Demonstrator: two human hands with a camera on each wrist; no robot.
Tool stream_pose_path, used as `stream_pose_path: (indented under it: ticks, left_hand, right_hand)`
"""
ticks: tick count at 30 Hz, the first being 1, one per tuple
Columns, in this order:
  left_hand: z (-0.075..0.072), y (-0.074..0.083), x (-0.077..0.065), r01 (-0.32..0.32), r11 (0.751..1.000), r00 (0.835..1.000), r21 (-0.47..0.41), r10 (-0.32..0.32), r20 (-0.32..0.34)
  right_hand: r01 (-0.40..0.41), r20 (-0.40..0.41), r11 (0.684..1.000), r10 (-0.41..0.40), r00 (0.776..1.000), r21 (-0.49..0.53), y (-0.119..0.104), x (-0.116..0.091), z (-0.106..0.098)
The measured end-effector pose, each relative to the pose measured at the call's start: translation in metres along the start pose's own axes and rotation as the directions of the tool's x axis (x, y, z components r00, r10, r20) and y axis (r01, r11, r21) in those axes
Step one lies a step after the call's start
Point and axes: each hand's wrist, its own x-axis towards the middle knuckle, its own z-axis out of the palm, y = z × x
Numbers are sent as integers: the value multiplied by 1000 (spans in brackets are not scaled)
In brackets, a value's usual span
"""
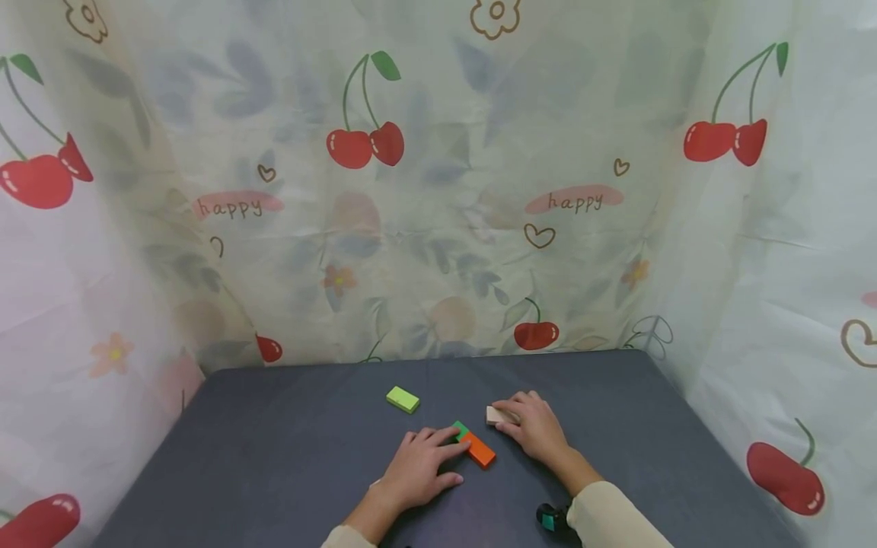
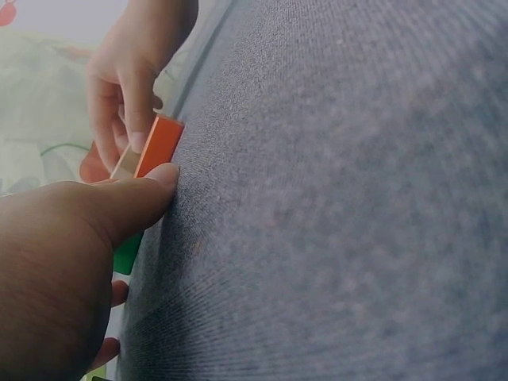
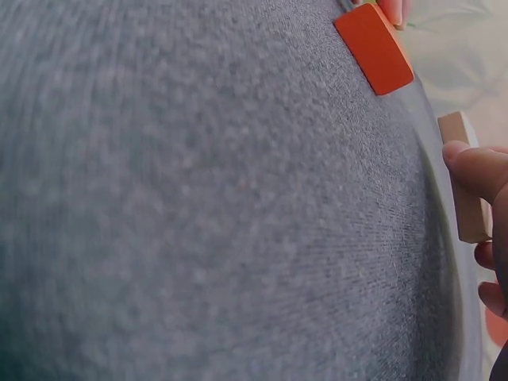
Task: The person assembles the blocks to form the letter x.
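Note:
A green block (image 1: pixel 460 431) and an orange block (image 1: pixel 481 452) lie end to end on the table. My left hand (image 1: pixel 425 466) reaches over them from the left, fingertips touching their near side and its thumb held apart. In the left wrist view that thumb overlaps the orange block (image 2: pixel 160 146), and part of the green block (image 2: pixel 128 255) shows below it. To the right, my right hand (image 1: pixel 536 428) pinches a plain wooden block (image 1: pixel 495 415) between thumb and fingers. The wooden block (image 3: pixel 465 190) appears in the right wrist view, apart from the orange block (image 3: pixel 375 49).
A lime-green block (image 1: pixel 403 399) lies farther back on the dark grey table (image 1: pixel 294 441). Near my right sleeve is a black device with a teal patch (image 1: pixel 548 520). A printed curtain (image 1: pixel 425 228) hangs behind the table and along both sides.

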Motion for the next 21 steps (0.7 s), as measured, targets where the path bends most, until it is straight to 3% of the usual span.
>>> stream_pose_path:
  ticks: [21]
  left_hand:
    - [1,0,0,4,1000,1000,3,-4,-11]
  right_hand:
    - [35,23,999,-35,999,3,-8,8,6]
